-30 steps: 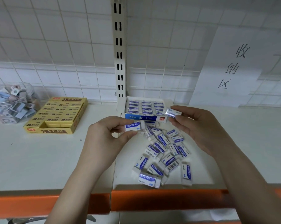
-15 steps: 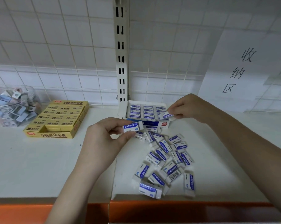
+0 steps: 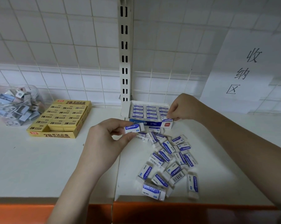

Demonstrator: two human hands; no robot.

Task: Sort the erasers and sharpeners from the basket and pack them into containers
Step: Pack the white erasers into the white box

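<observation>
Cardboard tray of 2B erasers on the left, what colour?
Yellow cardboard tray with dark print and a red logo; head view, the only one, shows it.

loose erasers [image 3: 167,160] crowd right shelf [image 3: 225,167], open surface between yellow box [image 3: 59,120] and them

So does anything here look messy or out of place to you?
Only the loose erasers: they lie scattered at all angles on the shelf in front of the blue-and-white box, where the others sit in tidy rows. The left hand pinches one eraser; the right hand places another at the box's front corner. Nothing looks damaged.
</observation>
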